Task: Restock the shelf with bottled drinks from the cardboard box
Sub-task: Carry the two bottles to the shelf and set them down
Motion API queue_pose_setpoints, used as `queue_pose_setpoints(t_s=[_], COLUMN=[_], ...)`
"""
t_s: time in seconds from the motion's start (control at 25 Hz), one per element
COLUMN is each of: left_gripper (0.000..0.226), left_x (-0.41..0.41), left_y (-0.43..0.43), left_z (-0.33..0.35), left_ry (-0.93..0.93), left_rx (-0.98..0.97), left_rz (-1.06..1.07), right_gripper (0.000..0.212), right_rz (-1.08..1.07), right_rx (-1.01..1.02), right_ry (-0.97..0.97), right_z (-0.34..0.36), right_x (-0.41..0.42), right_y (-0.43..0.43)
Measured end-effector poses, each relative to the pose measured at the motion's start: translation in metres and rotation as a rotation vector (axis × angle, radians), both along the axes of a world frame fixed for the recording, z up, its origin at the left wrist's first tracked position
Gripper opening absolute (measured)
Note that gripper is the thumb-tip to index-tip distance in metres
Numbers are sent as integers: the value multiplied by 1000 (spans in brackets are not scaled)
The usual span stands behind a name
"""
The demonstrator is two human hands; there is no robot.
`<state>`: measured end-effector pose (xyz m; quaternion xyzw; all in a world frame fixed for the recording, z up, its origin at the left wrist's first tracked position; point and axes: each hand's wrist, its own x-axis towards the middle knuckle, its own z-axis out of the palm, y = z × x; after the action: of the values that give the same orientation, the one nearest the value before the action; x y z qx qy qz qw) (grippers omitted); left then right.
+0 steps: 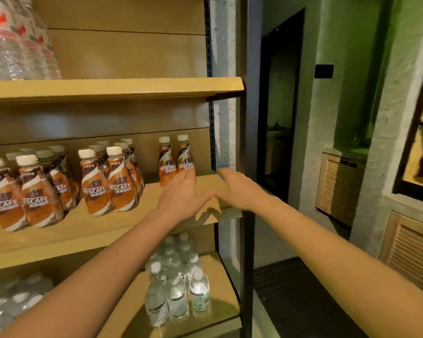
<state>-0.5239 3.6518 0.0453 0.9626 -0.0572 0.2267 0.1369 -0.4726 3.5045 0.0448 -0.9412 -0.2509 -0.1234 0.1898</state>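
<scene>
On the left of the middle shelf stand many coffee bottles in rows, upright, with white caps. Further right, near the shelf end, two more bottles stand side by side, apart from the rows. The left hand is flat, fingers stretched and close together, and its fingertips touch the base of these two bottles. Just beside it, the right hand is also open and flat over the bare shelf end, holding nothing. Below, water bottles stand on the lower shelf. The cardboard box is not visible.
</scene>
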Motion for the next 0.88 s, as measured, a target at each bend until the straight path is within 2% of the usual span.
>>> queue_pose_setpoints(t_s=[0.16, 0.32, 0.6, 0.88], left_gripper=[72, 75, 54, 40], left_x=[-26, -31, -30, 18], left_y=[-73, -174, -393, -609], left_z=[4, -12, -27, -40], left_ry=[-34, 92, 201, 334], left_rx=[-42, -44, -66, -133], left_rz=[-217, -415, -789, -872], right_gripper=[73, 71, 71, 63], right_rz=[-174, -483, -891, -1058], right_rx=[8, -26, 27, -61], right_ry=[-34, 33, 87, 103], right_z=[0, -11, -35, -31], right_x=[-48, -94, -156, -158], right_y=[-79, -200, -426, -643])
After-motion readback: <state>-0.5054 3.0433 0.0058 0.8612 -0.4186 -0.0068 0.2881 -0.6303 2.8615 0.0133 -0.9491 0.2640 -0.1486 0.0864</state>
